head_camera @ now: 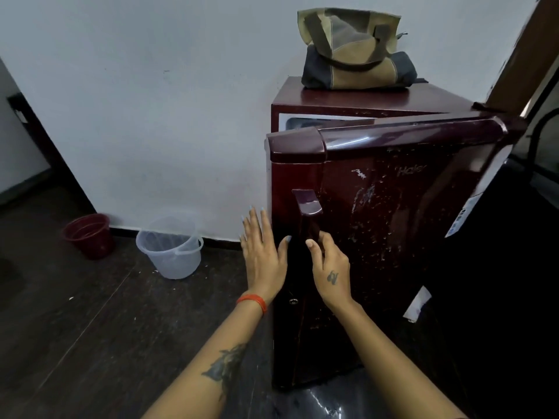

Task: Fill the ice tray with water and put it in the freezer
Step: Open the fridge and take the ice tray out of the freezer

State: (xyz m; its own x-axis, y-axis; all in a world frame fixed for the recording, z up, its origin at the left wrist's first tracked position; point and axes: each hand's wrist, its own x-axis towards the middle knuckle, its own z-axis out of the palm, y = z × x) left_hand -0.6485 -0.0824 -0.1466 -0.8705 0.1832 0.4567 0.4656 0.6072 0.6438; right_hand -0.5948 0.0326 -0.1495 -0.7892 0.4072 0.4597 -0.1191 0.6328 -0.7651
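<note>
The door handle [307, 219] of the maroon fridge [393, 207] is gripped by the right hand [329, 267], fingers curled round it. The door [408, 182] is seen ajar, a white interior showing at twelve o'clock. The left hand [263, 252] is held flat and spread against the door's edge, gripping nothing. The ice tray cannot be seen. A bag [357, 52] is set on top; two buckets [171, 246] are stood at nine o'clock.
</note>
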